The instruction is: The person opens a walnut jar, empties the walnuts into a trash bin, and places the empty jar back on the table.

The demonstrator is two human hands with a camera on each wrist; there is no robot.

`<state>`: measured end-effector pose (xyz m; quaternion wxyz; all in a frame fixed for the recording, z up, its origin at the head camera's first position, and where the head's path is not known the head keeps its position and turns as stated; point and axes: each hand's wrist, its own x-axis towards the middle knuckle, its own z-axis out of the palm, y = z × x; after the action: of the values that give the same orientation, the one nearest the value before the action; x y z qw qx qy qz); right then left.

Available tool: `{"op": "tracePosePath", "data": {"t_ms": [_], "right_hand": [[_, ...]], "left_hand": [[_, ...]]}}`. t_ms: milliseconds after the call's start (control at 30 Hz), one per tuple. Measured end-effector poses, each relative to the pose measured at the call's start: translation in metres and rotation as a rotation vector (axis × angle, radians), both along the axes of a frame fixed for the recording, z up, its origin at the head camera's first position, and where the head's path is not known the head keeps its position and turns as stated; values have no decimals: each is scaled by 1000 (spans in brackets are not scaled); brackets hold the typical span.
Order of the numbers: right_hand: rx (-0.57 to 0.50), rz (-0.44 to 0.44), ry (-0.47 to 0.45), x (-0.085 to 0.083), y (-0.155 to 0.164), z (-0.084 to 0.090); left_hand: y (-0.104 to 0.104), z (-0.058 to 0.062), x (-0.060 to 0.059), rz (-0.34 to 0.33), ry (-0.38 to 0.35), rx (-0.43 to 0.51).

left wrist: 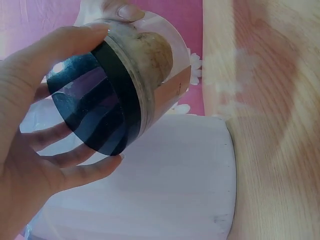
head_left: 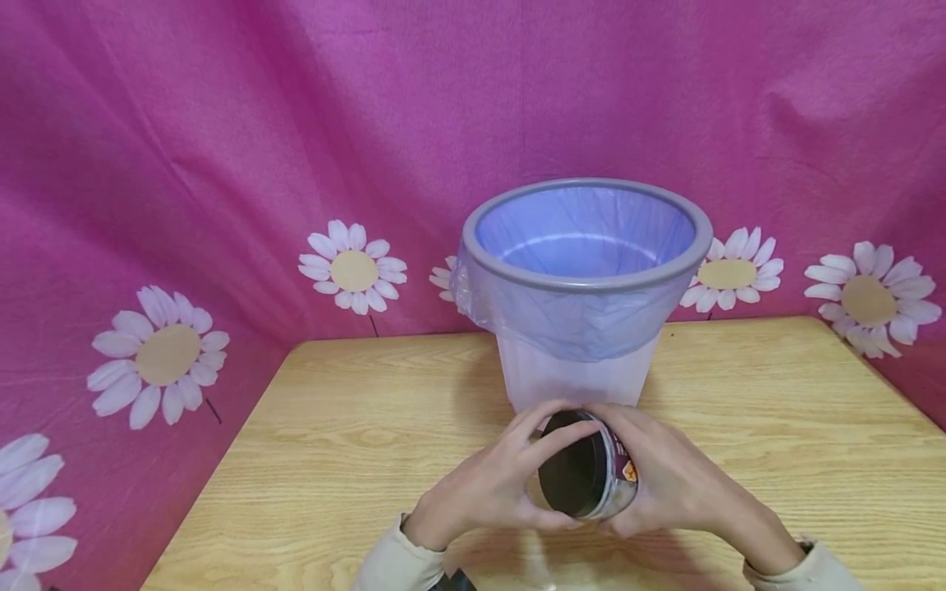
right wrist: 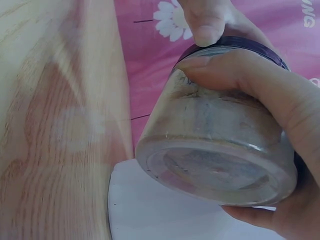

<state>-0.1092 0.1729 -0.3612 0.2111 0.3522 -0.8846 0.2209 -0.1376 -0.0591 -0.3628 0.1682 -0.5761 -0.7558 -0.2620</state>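
sleeves: pale beige cuffs [head_left: 402, 558] are seen at the bottom edge of the head view, one on each wrist.
left hand: the left hand [head_left: 488, 484] is curled round the dark lid end of the jar; the thumb lies over the top edge and the fingers [left wrist: 80, 172] are spread beneath the lid.
right hand: the right hand [head_left: 665, 480] is wrapped round the glass body, with the base left uncovered in the right wrist view.
jar: a round clear glass jar with a dark screw lid and a printed label [head_left: 587, 474] is held on its side just above the table, between both hands, lid turned toward the person's left. brownish contents are seen pressed against the glass [right wrist: 220, 125]; what they are cannot be told.
table: a light wood-grain tabletop [head_left: 355, 427] lies under the hands.
bin: a white plastic waste bin with a grey rim and a pale blue liner bag [head_left: 584, 279] stands upright on the table just behind the jar; the liner is folded out over the rim.
backdrop: a pink cloth printed with white daisies [head_left: 170, 353] hangs behind and beside the table.
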Motion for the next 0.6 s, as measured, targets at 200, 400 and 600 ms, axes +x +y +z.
{"op": "tracePosePath", "data": {"t_ms": [200,400,600], "right_hand": [[-14,3,-9,-1,1,1],[-8,3,-2,-1,1,1],[-7,-2,-19,0,2,2]], "left_hand": [[2,0,0,-4,11,2],[0,0,0,1,16,8],[1,1,-1,4,-14,6]]}}
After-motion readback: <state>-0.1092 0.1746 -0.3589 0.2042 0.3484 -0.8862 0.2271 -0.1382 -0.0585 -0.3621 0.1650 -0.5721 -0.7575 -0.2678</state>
